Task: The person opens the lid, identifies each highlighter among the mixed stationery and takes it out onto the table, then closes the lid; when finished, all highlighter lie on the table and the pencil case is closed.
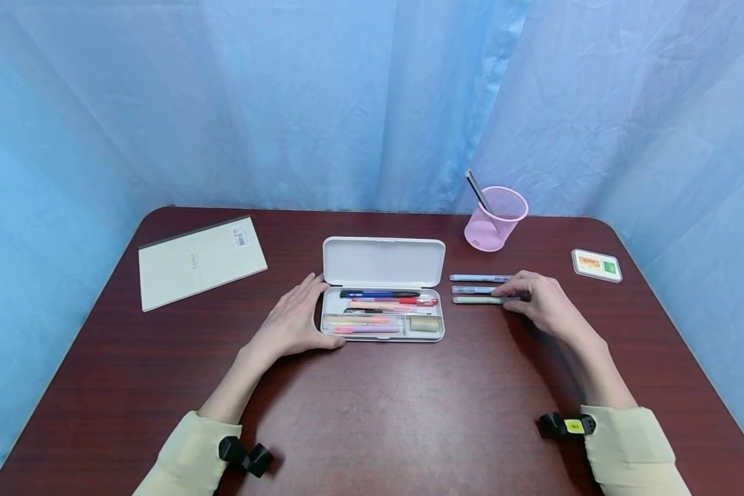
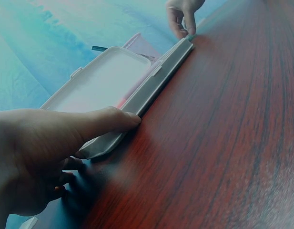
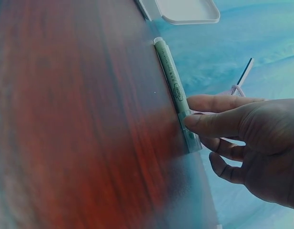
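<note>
A white pencil case (image 1: 383, 262) lies with its lid raised; pens and an eraser (image 1: 424, 324) fill its tray. My left hand (image 1: 294, 318) holds the case's left end, thumb along the front wall and fingers spread toward the hinge corner. To the right of the case, three capped pens lie in parallel: a blue pen (image 1: 479, 277), a second blue pen (image 1: 471, 290) and a pale green pen (image 3: 171, 78). My right hand (image 1: 542, 303) pinches the green pen's right end between thumb and index finger. This hand covers the pens' right ends in the head view.
A pink mesh pen cup (image 1: 492, 231) with dark pens leaning in it stands behind the three pens. Far right lies a small clear case (image 1: 597, 266) with orange and green pieces. A pale notebook (image 1: 201, 263) rests at the back left. Blue curtains (image 1: 347, 103) surround the table.
</note>
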The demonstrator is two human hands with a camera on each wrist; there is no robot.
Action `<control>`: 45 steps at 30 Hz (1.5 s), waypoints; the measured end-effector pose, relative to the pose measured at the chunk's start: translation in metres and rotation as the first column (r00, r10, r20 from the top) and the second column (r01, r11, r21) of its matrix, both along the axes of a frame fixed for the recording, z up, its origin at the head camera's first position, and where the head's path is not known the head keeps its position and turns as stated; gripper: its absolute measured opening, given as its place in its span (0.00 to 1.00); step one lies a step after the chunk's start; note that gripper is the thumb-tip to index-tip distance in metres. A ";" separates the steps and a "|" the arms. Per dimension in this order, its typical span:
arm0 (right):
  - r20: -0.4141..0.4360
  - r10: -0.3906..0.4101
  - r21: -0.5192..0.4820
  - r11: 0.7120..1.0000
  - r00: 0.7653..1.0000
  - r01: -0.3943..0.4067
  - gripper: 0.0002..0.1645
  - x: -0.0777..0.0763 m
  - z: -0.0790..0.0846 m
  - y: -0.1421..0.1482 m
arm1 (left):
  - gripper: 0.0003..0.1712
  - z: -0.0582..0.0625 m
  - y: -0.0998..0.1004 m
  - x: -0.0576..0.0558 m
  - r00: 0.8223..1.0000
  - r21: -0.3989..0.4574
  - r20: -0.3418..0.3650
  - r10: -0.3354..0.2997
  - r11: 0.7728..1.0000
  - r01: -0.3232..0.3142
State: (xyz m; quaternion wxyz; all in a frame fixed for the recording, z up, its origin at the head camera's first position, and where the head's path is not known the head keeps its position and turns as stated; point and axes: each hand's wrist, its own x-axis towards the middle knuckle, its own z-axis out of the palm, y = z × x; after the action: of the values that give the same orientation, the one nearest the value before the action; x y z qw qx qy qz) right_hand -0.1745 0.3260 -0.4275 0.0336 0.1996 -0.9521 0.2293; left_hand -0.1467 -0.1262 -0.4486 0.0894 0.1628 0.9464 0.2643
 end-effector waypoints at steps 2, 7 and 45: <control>0.003 -0.004 -0.001 1.000 1.000 0.004 0.18 0.001 0.001 0.000 | 0.58 0.000 0.000 0.000 1.000 0.000 0.001 0.000 1.000 0.000; -0.003 -0.016 -0.006 1.000 1.000 0.016 0.18 0.002 0.002 0.001 | 0.59 -0.001 0.001 -0.001 1.000 0.002 0.005 -0.002 1.000 0.002; 0.049 0.217 0.040 0.975 0.975 -0.219 0.11 0.012 0.006 -0.163 | 0.59 -0.001 0.001 0.000 1.000 -0.001 0.011 0.009 1.000 -0.009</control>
State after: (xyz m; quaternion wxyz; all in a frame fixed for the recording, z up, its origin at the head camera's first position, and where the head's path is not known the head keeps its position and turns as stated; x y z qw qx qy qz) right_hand -0.1625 0.1635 -0.4213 -0.0172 0.2983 -0.9300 0.2142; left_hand -0.1467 -0.1254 -0.4492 0.0935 0.1570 0.9467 0.2654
